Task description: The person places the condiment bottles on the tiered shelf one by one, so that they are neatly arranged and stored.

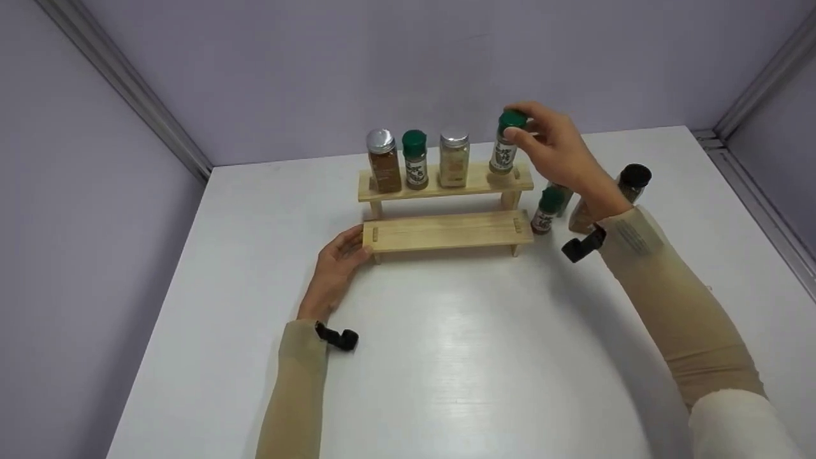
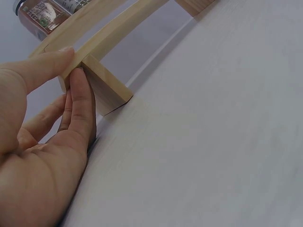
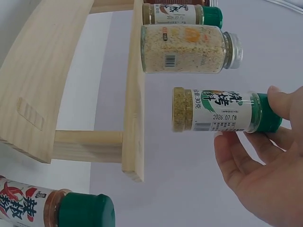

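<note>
Green-capped clear spice jar (image 1: 503, 152), upright, tan powder (image 3: 182, 113) inside, white label (image 3: 220, 111) with black characters, hovers just above right end of upper tier (image 1: 481, 182) on wooden rack (image 1: 440, 233). Right hand (image 1: 556, 145) pinches it near cap (image 3: 270, 114); left hand (image 1: 338, 264) grips lower tier's (image 1: 408, 234) left end.

3 pale lilac walls (image 1: 287, 76), grey metal rails (image 1: 125, 83) at the corners, white tabletop (image 1: 223, 255), soft glare (image 1: 456, 347)
</note>
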### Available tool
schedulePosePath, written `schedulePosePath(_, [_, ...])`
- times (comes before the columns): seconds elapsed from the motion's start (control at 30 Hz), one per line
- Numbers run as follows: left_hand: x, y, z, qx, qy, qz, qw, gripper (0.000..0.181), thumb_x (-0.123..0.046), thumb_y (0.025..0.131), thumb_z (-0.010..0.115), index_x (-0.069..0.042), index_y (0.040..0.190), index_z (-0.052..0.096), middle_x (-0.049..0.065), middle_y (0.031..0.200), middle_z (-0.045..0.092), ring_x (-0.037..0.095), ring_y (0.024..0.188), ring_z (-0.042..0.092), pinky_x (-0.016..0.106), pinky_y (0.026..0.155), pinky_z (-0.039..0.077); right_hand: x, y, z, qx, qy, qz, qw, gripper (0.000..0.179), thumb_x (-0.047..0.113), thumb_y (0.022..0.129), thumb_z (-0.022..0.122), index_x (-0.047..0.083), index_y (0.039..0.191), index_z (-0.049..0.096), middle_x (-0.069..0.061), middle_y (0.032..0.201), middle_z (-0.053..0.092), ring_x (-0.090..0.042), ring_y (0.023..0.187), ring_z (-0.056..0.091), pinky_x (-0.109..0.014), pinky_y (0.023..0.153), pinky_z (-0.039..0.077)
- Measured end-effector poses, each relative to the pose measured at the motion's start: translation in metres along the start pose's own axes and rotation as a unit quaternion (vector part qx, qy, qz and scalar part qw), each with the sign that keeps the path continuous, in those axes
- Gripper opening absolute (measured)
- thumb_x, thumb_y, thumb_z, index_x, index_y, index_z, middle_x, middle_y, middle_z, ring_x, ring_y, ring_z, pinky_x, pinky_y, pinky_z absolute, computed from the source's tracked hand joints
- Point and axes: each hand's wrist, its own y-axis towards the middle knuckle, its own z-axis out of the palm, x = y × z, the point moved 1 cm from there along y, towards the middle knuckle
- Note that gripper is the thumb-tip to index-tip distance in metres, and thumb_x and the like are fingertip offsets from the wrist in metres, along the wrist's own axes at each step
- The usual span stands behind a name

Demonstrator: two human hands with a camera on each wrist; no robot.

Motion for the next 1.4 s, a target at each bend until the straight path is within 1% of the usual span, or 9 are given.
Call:
schedulePosePath(0.07, [-0.001, 0.000, 0.001, 0.003, -0.011, 0.000, 0.9999, 0.060, -0.008, 0.103, 0.073, -0.007, 0.157, 0.050, 0.014, 0.154, 0.053, 0.026, 0.142, 0.051, 0.029, 0.114, 0.052, -0.003, 0.002, 0.003, 0.007, 0.004, -0.005, 1.0000, 0.046, 0.029, 0.113, 0.056, 0.011, 0.155, 0.054, -0.015, 0.129, 0.069, -0.024, 0.119, 0.071, -0.036, 0.106, 0.057])
schedulePosePath(0.23, [-0.004, -0.001, 0.002, 0.004, -0.035, -0.007, 0.9994, 0.058, -0.006, 0.102, 0.073, -0.007, 0.157, 0.051, 0.015, 0.153, 0.052, 0.027, 0.141, 0.052, 0.031, 0.112, 0.054, -0.008, 0.004, 0.010, 0.026, 0.013, -0.007, 0.9996, 0.048, 0.029, 0.114, 0.055, 0.011, 0.158, 0.051, -0.017, 0.131, 0.068, -0.029, 0.120, 0.072, -0.042, 0.104, 0.058])
schedulePosePath(0.33, [-0.004, -0.001, 0.003, 0.002, -0.026, -0.008, 0.9996, 0.059, -0.008, 0.102, 0.074, -0.007, 0.156, 0.051, 0.014, 0.153, 0.052, 0.027, 0.141, 0.052, 0.030, 0.112, 0.054, -0.010, 0.004, 0.014, 0.029, 0.015, -0.009, 0.9994, 0.048, 0.029, 0.113, 0.055, 0.011, 0.158, 0.051, -0.018, 0.131, 0.067, -0.029, 0.120, 0.072, -0.047, 0.105, 0.058])
schedulePosePath(0.57, [-0.001, 0.001, 0.002, 0.004, -0.004, -0.005, 1.0000, 0.059, -0.012, 0.102, 0.075, -0.008, 0.156, 0.052, 0.013, 0.153, 0.054, 0.026, 0.142, 0.052, 0.029, 0.112, 0.054, -0.016, 0.002, 0.018, 0.029, 0.013, -0.006, 0.9995, 0.047, 0.026, 0.114, 0.054, 0.009, 0.157, 0.051, -0.019, 0.132, 0.066, -0.027, 0.119, 0.070, -0.035, 0.101, 0.058])
schedulePosePath(0.73, [0.000, 0.000, 0.002, 0.003, 0.005, -0.001, 1.0000, 0.059, -0.014, 0.102, 0.076, -0.008, 0.156, 0.052, 0.013, 0.153, 0.055, 0.025, 0.142, 0.052, 0.028, 0.111, 0.054, -0.017, 0.002, 0.019, 0.038, 0.015, -0.005, 0.9992, 0.048, 0.026, 0.114, 0.053, 0.007, 0.159, 0.048, -0.021, 0.134, 0.065, -0.035, 0.123, 0.069, -0.040, 0.105, 0.058])
schedulePosePath(0.87, [0.000, 0.000, 0.003, 0.001, -0.001, -0.005, 1.0000, 0.060, -0.012, 0.102, 0.076, -0.008, 0.156, 0.052, 0.013, 0.153, 0.054, 0.025, 0.142, 0.052, 0.028, 0.111, 0.054, -0.016, 0.002, 0.017, 0.043, 0.021, -0.004, 0.9988, 0.052, 0.026, 0.114, 0.055, 0.008, 0.161, 0.045, -0.020, 0.138, 0.064, -0.035, 0.127, 0.067, -0.039, 0.108, 0.056])
schedulePosePath(1.13, [0.001, 0.000, 0.002, 0.007, -0.027, -0.005, 0.9996, 0.059, -0.007, 0.102, 0.074, -0.007, 0.156, 0.051, 0.014, 0.153, 0.053, 0.026, 0.142, 0.052, 0.029, 0.111, 0.055, 0.004, -0.006, -0.012, 0.016, -0.005, -0.034, 0.9993, 0.050, 0.025, 0.113, 0.058, 0.008, 0.158, 0.048, -0.016, 0.154, 0.056, -0.037, 0.143, 0.054, -0.054, 0.120, 0.045])
schedulePosePath(1.23, [-0.001, 0.000, 0.001, 0.009, -0.032, -0.003, 0.9994, 0.059, -0.006, 0.103, 0.072, -0.005, 0.157, 0.049, 0.014, 0.155, 0.052, 0.026, 0.143, 0.050, 0.029, 0.110, 0.055, 0.011, -0.012, -0.027, -0.004, -0.032, -0.044, 0.9985, 0.048, 0.026, 0.112, 0.058, 0.007, 0.156, 0.051, -0.015, 0.151, 0.058, -0.037, 0.141, 0.057, -0.047, 0.119, 0.047])
schedulePosePath(1.4, [-0.001, -0.001, -0.002, 0.011, -0.027, 0.000, 0.9996, 0.058, -0.007, 0.103, 0.073, -0.006, 0.157, 0.050, 0.013, 0.155, 0.052, 0.025, 0.144, 0.050, 0.030, 0.112, 0.054, 0.012, -0.026, -0.050, -0.029, -0.065, -0.039, 0.9967, 0.046, 0.025, 0.112, 0.060, 0.009, 0.154, 0.053, -0.015, 0.149, 0.060, -0.036, 0.137, 0.059, -0.027, 0.113, 0.047])
